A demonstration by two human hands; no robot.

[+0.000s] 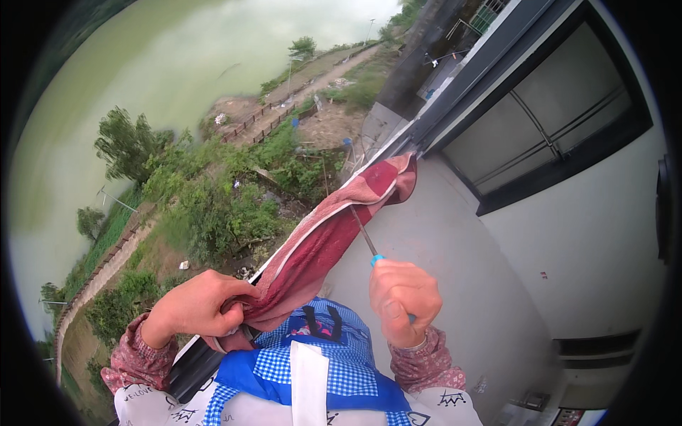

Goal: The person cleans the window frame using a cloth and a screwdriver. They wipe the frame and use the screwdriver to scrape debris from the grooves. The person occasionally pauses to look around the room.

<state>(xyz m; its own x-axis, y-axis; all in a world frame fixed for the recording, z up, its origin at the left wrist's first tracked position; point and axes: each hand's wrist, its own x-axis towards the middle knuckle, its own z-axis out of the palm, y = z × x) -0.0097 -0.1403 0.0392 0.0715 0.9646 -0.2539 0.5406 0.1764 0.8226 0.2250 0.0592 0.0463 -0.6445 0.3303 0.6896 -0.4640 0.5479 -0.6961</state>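
A red and pink cloth (319, 239) with pale edging lies lengthwise over a window sill or ledge. My left hand (210, 306) pinches its near end between thumb and fingers. My right hand (404, 298) is closed round the blue handle of a thin metal-shafted tool (365, 234), probably a screwdriver. The shaft points up and to the left, and its tip meets the cloth's edge or is hidden by it. A blue checked apron (341, 367) covers my front below the cloth.
Beyond the ledge is a drop to trees (208, 223), a fenced path (106, 271) and green water (160, 64). A dark-framed window or door (549, 112) stands at the upper right, with a pale wall (559, 239) below it. Light floor (469, 287) extends to my right.
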